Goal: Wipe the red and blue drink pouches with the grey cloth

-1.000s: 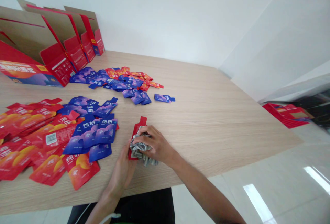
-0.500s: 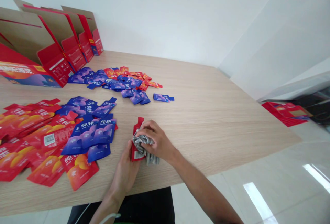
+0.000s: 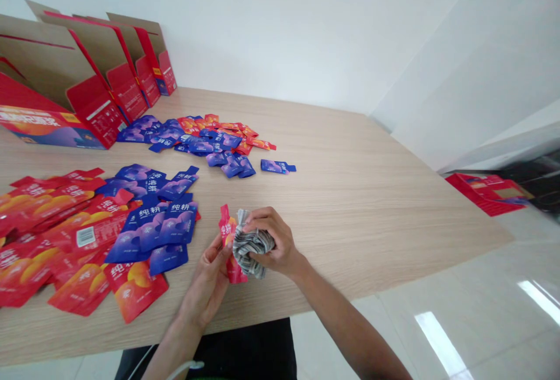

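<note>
Near the table's front edge, my left hand (image 3: pixel 210 279) grips a red spouted pouch (image 3: pixel 227 223) by its left side, thumb on its front. The pouch's orange-fruit face points up toward me, and its spout end points away. In my right hand (image 3: pixel 280 246) is a crumpled grey striped cloth (image 3: pixel 251 247), bunched up and pressed against the pouch's right side. The cloth hides part of the pouch. Left of my hands lie blue pouches (image 3: pixel 177 222) on top of a spread of red pouches (image 3: pixel 83 234).
Open red cartons (image 3: pixel 94 105) stand along the wall at the back left. Smaller blue and red sachets (image 3: pixel 214 140) lie in a heap mid-table, with one blue sachet (image 3: pixel 275 166) apart on the right. A red box (image 3: pixel 485 193) sits beyond the table's right edge.
The red pouch has been turned over, from its barcode side to its fruit-printed front. My right hand and the cloth have shifted slightly right.
</note>
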The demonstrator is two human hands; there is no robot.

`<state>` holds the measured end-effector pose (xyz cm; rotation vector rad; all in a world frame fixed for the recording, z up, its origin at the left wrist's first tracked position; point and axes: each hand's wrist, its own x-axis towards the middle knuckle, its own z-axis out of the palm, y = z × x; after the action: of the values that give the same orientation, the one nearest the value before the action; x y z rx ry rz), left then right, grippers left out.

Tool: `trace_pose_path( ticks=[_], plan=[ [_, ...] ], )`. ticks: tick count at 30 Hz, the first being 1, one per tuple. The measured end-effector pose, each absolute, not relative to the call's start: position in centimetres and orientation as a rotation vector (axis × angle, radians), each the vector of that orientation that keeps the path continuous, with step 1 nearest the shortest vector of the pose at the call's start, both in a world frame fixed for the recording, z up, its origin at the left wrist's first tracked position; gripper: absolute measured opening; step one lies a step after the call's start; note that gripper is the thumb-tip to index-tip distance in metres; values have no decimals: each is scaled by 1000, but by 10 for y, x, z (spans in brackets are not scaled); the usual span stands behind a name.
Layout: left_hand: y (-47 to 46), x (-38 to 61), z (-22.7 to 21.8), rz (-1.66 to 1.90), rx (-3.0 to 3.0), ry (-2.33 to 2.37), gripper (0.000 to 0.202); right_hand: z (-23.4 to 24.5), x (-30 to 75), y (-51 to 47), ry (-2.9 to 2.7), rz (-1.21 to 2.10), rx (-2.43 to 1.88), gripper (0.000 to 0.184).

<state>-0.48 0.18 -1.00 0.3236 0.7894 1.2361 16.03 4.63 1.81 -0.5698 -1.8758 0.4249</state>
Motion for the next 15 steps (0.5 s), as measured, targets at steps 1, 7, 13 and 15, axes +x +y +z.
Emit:
trace_pose_path(
  ticks=[1,7,13,15],
  plan=[
    [2,-4,-8,1231,290,812,39,18,161,46,-1879,427,-575,42],
    [4,4,12,1284,32,857,15,14,160,44,-2089,434,-478,28],
    [1,6,15,1260,-109,792,38,8,148,43,-2325,348,-549,13],
    [1,6,10,1302,-108,825,31,7,145,42,-2298,353,-609,19]
  ],
)
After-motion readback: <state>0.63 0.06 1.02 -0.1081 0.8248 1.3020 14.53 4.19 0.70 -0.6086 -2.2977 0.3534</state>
